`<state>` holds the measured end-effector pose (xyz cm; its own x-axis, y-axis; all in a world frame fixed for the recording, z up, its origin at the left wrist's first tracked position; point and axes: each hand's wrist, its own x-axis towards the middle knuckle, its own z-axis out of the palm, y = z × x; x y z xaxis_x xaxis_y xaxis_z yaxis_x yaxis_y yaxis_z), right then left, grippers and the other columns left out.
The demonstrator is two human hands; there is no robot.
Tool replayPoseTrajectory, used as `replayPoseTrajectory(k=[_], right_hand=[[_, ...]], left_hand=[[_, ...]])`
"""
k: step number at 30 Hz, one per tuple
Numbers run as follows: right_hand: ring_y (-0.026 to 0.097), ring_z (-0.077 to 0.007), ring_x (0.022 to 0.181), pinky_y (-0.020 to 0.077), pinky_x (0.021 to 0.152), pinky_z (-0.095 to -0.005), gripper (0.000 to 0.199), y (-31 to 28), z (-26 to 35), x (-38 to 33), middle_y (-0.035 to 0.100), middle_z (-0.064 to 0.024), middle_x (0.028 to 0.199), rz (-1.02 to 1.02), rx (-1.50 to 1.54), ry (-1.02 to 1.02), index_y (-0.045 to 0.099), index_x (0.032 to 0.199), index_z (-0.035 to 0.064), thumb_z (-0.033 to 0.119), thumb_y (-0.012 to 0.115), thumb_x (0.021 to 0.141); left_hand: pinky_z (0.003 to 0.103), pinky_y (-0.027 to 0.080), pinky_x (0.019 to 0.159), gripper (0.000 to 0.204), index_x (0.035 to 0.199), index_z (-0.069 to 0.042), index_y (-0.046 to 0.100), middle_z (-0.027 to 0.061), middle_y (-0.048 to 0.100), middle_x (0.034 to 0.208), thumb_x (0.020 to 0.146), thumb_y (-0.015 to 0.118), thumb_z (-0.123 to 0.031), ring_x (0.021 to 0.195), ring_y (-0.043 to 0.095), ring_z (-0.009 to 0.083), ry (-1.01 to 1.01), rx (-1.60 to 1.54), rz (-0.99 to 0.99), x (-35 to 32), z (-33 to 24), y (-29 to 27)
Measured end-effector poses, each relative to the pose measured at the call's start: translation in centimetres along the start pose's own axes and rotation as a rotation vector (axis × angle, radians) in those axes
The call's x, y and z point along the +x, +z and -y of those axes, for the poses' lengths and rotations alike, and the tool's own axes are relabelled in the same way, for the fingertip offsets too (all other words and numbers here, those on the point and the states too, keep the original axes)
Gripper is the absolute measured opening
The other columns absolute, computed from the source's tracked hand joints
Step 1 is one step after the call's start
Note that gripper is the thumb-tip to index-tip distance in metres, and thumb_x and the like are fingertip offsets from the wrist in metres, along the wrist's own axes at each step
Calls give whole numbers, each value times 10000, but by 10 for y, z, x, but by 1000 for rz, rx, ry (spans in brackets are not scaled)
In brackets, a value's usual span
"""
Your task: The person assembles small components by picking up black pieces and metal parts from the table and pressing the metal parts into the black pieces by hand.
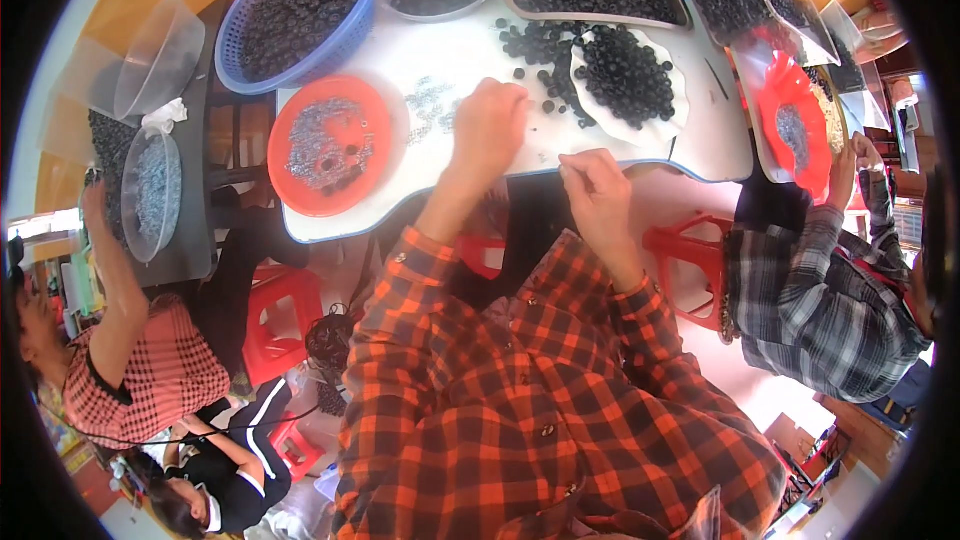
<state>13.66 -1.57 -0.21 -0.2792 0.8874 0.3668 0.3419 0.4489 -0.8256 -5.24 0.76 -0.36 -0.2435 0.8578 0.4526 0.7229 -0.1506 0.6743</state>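
Note:
My left hand (492, 122) hovers over the white table (440, 50), its fingers curled and slightly blurred; whatever they hold is hidden. Beside it lies a loose patch of small shiny metal-looking pieces (430, 108). My right hand (600, 198) is at the table's near edge with thumb and fingers pinched together; the thing in the pinch is too small to make out. Ahead of it, a white scalloped plate (677, 115) carries small round black parts (625, 75). More black parts (548, 48) are spread beside that plate. An orange-red plate (377, 172) to the left holds small silvery pieces (325, 143).
Along the back stand a blue basket (228, 52), a white bowl (440, 18) and a tray (600, 20), all with black parts. Persons sit at left (150, 360) and right (830, 290), a red scalloped dish (785, 105) by the right one. Red stools (275, 325) flank me.

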Motion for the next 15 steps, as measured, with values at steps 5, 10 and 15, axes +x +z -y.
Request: replayPoseTrajectory(k=[5,10,15], right_hand=[[641,-211,696,500,596,-303,113,1,0,-3,634,-96,869,-1,-35,-6,681,933,25,-28,692,833],[639,-213,696,502,598,-304,113,3,1,-2,631,-96,867,-6,-38,-9,676,931,25,-30,690,833],[637,-215,693,502,598,-305,110,5,1,0,630,-96,862,-12,-42,-42,674,928,24,-30,691,834]], left_hand=[[456,513,689,131,857,-55,660,155,582,900,841,677,-183,820,622,354,-78,67,160,1,-21,24],[447,530,695,171,883,-37,634,149,575,919,835,680,-195,867,622,335,-82,159,231,0,-23,33],[413,542,680,170,922,-27,642,145,585,931,842,688,-170,826,640,306,-8,187,153,-10,-11,28]])
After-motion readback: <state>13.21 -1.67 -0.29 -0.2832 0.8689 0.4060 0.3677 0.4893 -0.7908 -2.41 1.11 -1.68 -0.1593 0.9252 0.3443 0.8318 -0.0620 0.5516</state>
